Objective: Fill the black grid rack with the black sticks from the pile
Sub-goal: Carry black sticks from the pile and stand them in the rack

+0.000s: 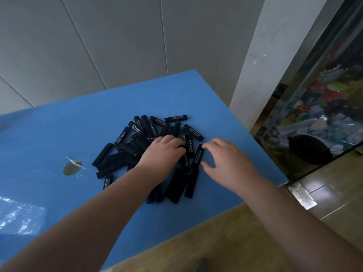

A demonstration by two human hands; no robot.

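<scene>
A pile of black sticks (149, 142) with white lettering lies on the blue table (59, 134). My left hand (163, 152) rests on the pile's right side, its fingers curled down over some sticks and its fingertips hidden among them. My right hand (225, 161) is just right of the pile with its fingers spread. Its fingertips and thumb touch the right edge of one stick (198, 157) lying flat. Several more sticks lie under and in front of my wrists. No grid rack is in view.
A round gold patch under clear tape (72, 167) sits left of the pile. Clear plastic (19, 216) lies at the table's lower left. The table's right edge runs close to my right hand. Beyond it stands a glass cabinet (314, 107) of clutter.
</scene>
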